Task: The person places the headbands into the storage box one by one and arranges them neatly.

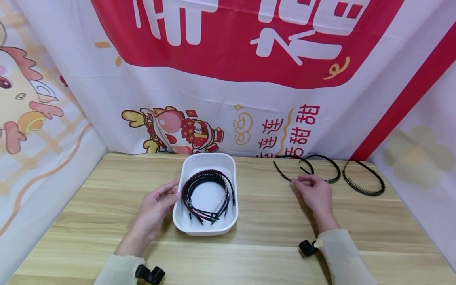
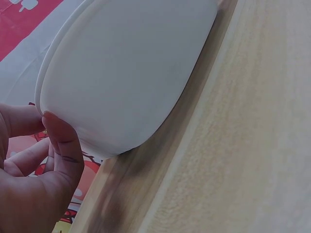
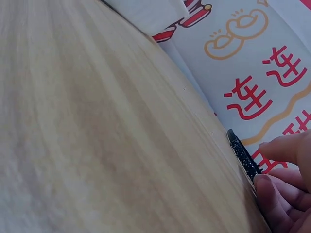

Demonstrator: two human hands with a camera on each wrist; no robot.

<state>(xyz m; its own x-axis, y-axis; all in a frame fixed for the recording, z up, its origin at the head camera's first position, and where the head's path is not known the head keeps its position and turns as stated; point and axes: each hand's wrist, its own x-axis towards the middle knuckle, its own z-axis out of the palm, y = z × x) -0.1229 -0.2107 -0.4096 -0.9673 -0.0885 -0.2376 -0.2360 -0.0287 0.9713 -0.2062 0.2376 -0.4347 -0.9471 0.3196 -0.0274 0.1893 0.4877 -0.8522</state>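
Observation:
A white rectangular tub (image 1: 206, 228) stands on the table, with several dark headbands (image 1: 199, 177) stacked in it, one showing a pale beaded stretch. My left hand (image 1: 156, 208) pinches the tub's left rim between thumb and fingers; in the left wrist view the hand (image 2: 43, 165) grips the rim of the tub (image 2: 131, 73). At the right, my right hand (image 1: 315, 194) has thumb and fingers on the near edge of a black toothed headband (image 1: 281, 173). The right wrist view shows that hand (image 3: 286, 179) pinching the black headband (image 3: 244, 156).
Two more black headbands lie right of my right hand: one just behind it (image 1: 336, 168), one farther right (image 1: 368, 193). A printed cloth (image 1: 221, 95) hangs along the table's back edge. Wood-grain table (image 1: 263, 229) lies between the tub and my right arm.

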